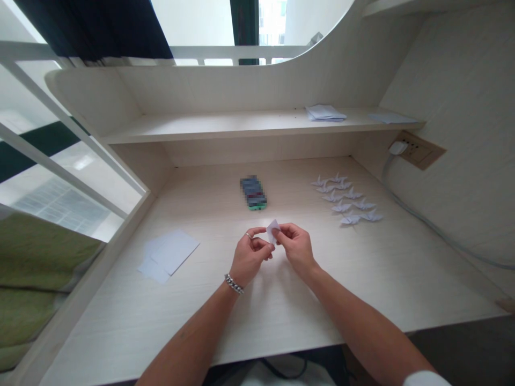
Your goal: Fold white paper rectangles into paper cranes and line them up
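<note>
A small folded piece of white paper (273,229) is held up between both hands above the middle of the desk. My right hand (295,245) pinches it, the thumb lying across its face. From the other side my left hand (250,254) reaches it, fingers curled and fingertips at the paper's left and lower edges. That hand wears a ring, and a chain bracelet (234,283) circles the wrist. Just beyond the hands lies a phone with a blurred screen (253,192). To the right, several folded white paper cranes (348,206) stand in rows.
Loose white paper sheets (174,252) lie overlapping at the desk's left. More paper (325,112) rests on the shelf (225,122) across the back. A grey cable (426,220) runs from a wall socket (420,151) down the right side.
</note>
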`<state>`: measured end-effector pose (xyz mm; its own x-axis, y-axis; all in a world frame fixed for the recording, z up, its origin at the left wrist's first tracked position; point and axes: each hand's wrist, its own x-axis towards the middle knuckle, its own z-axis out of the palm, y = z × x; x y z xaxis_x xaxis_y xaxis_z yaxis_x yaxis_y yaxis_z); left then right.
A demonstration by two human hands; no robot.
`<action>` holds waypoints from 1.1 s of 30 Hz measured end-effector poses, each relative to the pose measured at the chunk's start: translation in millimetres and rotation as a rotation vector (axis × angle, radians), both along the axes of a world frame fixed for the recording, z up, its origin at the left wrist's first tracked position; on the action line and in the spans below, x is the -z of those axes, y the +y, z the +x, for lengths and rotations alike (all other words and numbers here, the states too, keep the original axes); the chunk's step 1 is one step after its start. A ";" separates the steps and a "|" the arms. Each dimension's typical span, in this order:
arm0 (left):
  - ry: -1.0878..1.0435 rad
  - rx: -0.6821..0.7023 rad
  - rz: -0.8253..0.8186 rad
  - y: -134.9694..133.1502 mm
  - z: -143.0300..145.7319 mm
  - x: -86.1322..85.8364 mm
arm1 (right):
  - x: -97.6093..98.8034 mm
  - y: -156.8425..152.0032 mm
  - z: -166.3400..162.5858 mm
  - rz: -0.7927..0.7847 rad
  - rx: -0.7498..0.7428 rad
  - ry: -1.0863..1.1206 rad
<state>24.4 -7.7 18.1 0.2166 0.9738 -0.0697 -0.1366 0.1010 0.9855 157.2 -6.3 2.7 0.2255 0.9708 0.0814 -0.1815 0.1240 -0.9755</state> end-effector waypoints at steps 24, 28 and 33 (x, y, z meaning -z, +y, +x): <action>-0.023 -0.028 -0.026 2.0 -0.6 2.1 | -2.5 -0.7 -1.4 -0.002 -0.071 0.093; -0.025 -0.013 -0.041 2.7 -0.7 4.1 | -2.7 -0.2 -0.7 -0.018 -0.075 0.077; -0.075 0.047 -0.072 2.3 -3.6 1.8 | -1.9 1.2 2.3 -0.051 -0.076 0.064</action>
<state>20.9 -5.4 16.3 0.2690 0.9555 -0.1211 -0.2033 0.1793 0.9626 159.5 -5.2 4.6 0.1545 0.9878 0.0198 -0.2502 0.0585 -0.9664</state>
